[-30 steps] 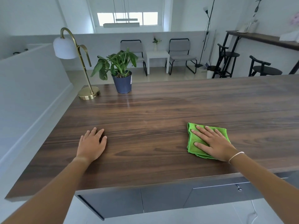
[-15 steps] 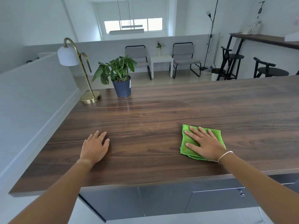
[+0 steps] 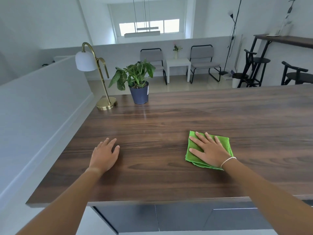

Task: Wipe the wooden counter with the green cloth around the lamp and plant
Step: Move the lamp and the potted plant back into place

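The folded green cloth [image 3: 193, 150] lies on the dark wooden counter [image 3: 152, 122], near the front edge and right of the middle. My right hand [image 3: 209, 150] presses flat on top of it with fingers spread, covering most of it. My left hand [image 3: 105, 154] rests palm down on the bare wood to the left, holding nothing. At the far left corner stands the brass lamp [image 3: 105, 103] with a white shade. Just to its right is the plant [image 3: 139, 93] in a dark blue pot. Both hands are well short of them.
A white half wall [image 3: 42, 102] runs along the counter's left edge. Grey cabinet fronts [image 3: 177, 217] sit below the front edge. Beyond the counter are chairs [image 3: 203, 61], a small white table [image 3: 177, 65] and black stools [image 3: 257, 70].
My right hand has slid the cloth a little to the left along the counter. My left hand stays in place. The view has shifted slightly.
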